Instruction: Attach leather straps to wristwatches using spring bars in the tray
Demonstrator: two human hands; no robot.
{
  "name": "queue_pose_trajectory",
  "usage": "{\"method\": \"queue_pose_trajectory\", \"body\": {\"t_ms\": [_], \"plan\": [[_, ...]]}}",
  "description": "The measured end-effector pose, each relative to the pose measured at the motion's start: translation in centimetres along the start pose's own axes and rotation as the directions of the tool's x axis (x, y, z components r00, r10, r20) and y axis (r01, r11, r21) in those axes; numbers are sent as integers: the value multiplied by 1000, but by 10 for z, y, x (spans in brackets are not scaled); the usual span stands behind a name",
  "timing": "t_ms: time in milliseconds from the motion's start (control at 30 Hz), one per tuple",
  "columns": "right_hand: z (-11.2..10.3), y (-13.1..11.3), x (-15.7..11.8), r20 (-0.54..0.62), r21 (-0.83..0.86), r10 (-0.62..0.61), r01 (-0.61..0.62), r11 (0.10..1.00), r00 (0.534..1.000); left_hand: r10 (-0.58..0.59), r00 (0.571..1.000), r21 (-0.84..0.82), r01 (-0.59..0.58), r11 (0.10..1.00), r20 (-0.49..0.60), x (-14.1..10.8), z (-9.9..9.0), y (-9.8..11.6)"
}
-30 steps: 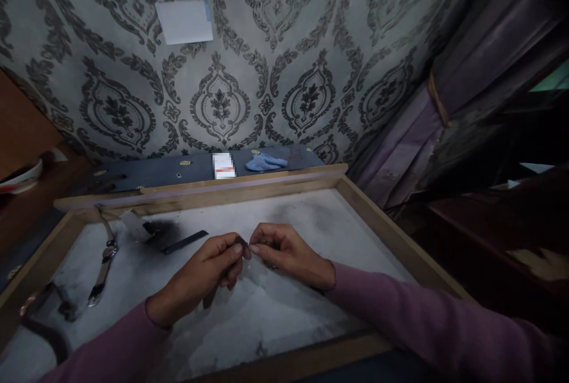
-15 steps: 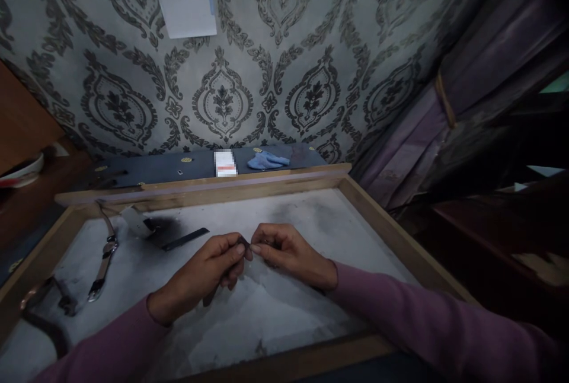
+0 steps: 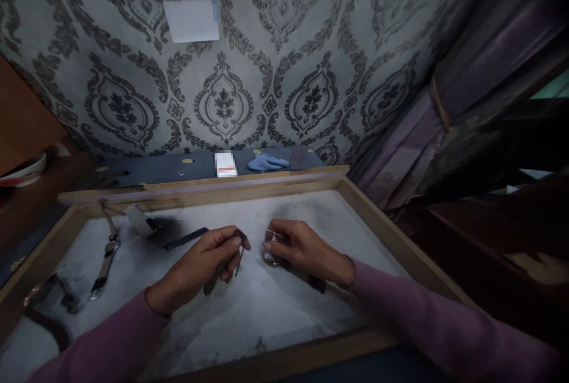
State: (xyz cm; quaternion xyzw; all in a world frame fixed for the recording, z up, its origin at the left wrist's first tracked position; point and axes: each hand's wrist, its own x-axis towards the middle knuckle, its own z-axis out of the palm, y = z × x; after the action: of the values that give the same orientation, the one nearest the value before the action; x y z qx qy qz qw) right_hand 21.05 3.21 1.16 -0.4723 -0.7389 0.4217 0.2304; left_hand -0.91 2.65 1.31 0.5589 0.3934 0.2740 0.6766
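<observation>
My left hand [image 3: 207, 261] is closed, its thumb and forefinger pinching a dark strap [image 3: 240, 236], apparently a watch strap. A thin dark end dangles below the fingertips. To its right, my right hand [image 3: 306, 246] is closed on a watch, whose shiny case [image 3: 269, 257] shows under the fingertips. A dark strap end [image 3: 317, 283] sticks out beneath that wrist. Between the right thumb and forefinger runs a thin light line, too small to name. A gap separates the two hands. Both are just above the white surface of a wood-rimmed tray [image 3: 368, 222].
On the tray's left lie a watch [image 3: 110, 246], a curved dark strap [image 3: 48, 326], a white tag-like piece [image 3: 140, 221] and a flat black strip [image 3: 186, 238]. Behind the rim are a blue cloth [image 3: 267, 162] and a small white box [image 3: 226, 165]. A curtain [image 3: 400, 158] hangs right.
My hands, fingertips together before, have moved apart. The right hand has shifted right, and the shiny watch case now shows under it. A thin dark end now hangs from the left hand.
</observation>
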Motion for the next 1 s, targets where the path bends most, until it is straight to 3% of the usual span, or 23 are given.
{"method": "queue_pose_trajectory", "body": {"t_ms": [133,267,433,600,767,1000], "plan": [[-9,5,-15,-6,-421,151,-139,896,989,-46,999,-8,46,999,13,-2,0,0],[-5,13,-25,-10,-555,228,-195,808,974,-99,994,-47,101,994,47,-1,3,-3],[-1,9,-21,-13,-553,217,-188,812,976,-155,985,-65,159,985,74,3,3,-8],[-6,-1,-10,90,-535,151,-80,841,984,-216,972,-37,220,975,90,4,-1,-10],[-11,-4,6,193,-472,67,33,881,979,-213,975,51,210,976,63,-3,-10,-11],[-8,3,22,296,-337,10,95,937,955,-180,983,20,180,984,41,-7,-17,-14]]}}
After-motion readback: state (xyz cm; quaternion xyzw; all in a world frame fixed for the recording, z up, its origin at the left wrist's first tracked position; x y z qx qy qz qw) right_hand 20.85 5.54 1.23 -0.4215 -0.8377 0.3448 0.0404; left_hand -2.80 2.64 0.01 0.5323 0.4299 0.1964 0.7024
